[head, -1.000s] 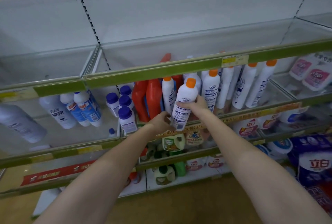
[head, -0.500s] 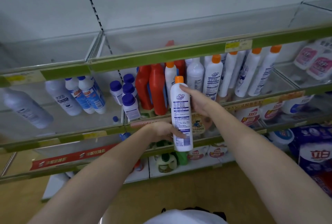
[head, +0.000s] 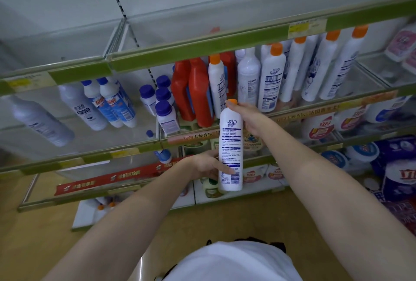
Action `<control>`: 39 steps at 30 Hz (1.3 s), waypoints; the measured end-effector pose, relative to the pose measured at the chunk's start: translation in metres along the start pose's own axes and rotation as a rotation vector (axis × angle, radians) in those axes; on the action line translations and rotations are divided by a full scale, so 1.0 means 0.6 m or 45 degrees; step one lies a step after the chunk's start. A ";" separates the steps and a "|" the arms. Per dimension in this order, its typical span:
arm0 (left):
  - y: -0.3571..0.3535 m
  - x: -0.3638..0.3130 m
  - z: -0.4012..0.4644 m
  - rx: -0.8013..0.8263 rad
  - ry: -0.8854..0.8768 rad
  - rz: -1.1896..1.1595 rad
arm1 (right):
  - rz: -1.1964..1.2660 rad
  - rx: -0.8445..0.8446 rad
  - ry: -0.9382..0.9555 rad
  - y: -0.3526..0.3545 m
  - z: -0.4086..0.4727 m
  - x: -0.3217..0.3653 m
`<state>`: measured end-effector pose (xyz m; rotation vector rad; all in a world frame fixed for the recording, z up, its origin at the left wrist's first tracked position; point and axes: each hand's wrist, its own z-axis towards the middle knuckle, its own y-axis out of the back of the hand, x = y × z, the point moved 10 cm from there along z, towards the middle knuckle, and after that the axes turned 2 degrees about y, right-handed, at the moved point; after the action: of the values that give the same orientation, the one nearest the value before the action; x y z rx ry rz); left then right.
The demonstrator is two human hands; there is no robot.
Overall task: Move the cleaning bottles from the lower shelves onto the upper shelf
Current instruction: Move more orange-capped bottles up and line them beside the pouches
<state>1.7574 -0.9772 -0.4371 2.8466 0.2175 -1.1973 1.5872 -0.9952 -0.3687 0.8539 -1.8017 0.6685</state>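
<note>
The upper shelf [head: 225,21] stood bare above its green front rail [head: 202,46], and that rail was my main worry: I judged the bottle would have to rise over it and over the clear lip behind it, and a low lift could knock the base against the edge and tip it out of my grip. Below, the middle shelf [head: 281,112] was packed with orange-capped white bottles [head: 271,78] and red jugs [head: 198,94]; a careless swing of my elbow could topple those close-set, upright bottles.

I held one white bottle [head: 230,145] upright in the air, out in front of the middle shelf's front edge. My right hand [head: 249,118] was curled round its neck just under the orange cap [head: 231,101]. My left hand [head: 209,166] pinched its lower body. The smooth plastic could slip if either hand let go early.
</note>
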 end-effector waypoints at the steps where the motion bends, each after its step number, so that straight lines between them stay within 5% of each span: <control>1: 0.001 0.002 0.000 -0.004 0.007 0.002 | 0.012 -0.004 -0.005 0.000 0.000 -0.003; 12: 0.000 -0.006 -0.008 -0.040 0.017 -0.118 | -0.021 -0.007 -0.007 -0.007 -0.002 0.005; 16: 0.014 -0.021 0.000 -0.318 -0.045 -0.343 | -0.068 -0.181 0.009 0.001 0.005 0.018; 21: 0.040 -0.046 0.005 -0.665 -0.173 -0.263 | -0.278 -0.301 0.026 0.007 0.021 0.042; 31: 0.010 -0.090 -0.026 -0.033 -0.213 -0.690 | 0.115 0.169 -0.063 -0.037 -0.001 0.044; 35: 0.000 -0.087 -0.019 0.087 -0.221 -0.660 | 0.068 0.082 0.047 -0.029 0.004 0.053; 39: 0.012 -0.069 -0.011 -0.011 -0.125 -0.405 | -0.094 -0.088 0.115 -0.010 0.003 0.077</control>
<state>1.7342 -0.9883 -0.4031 2.8099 0.6905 -1.3766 1.5791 -1.0116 -0.3257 0.8274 -1.6945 0.5849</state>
